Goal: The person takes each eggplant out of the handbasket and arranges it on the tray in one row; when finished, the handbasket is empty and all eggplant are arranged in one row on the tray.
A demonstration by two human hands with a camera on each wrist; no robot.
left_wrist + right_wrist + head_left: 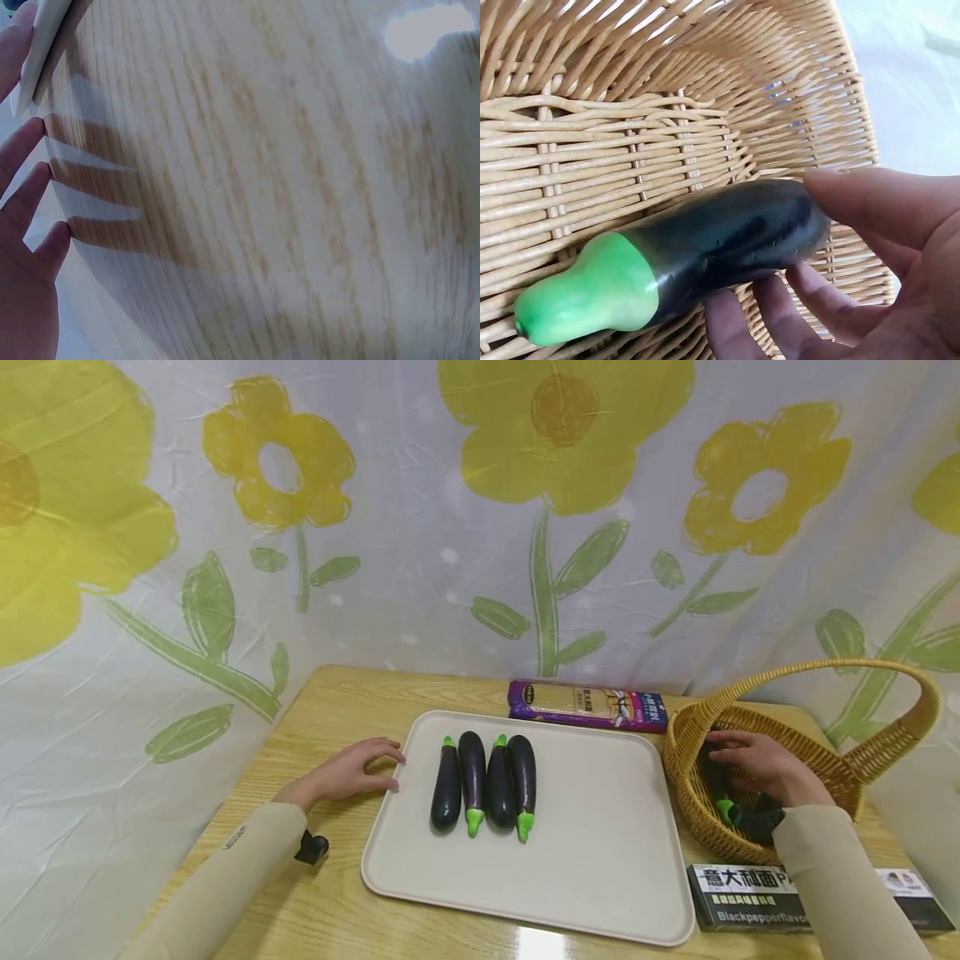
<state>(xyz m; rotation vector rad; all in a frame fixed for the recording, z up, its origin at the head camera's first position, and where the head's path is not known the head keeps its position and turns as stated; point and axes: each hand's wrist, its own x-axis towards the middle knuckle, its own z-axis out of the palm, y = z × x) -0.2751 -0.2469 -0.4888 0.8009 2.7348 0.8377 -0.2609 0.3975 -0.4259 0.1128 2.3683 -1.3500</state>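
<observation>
Inside the wicker basket [693, 802] at the right, my right hand [768, 764] grips a dark purple eggplant [727, 232] with a bright green stem cap. In the right wrist view the thumb lies over its rounded end and the fingers curl under it. Several similar eggplants [446, 789] lie side by side on the left half of the cream tray [600, 843], their green ends pointing in alternating directions. My left hand [352, 770] is at the tray's left edge, thumb and fingers spread apart. Its fingertips [36, 129] show against the wooden table in the left wrist view.
A purple pasta packet [585, 705] lies behind the tray. In front of the basket is a black and white pasta box [738, 897], partly covered by my right sleeve. The basket's tall handle [825, 667] arches above it. A flowered curtain [405, 593] hangs behind the wooden table [341, 852].
</observation>
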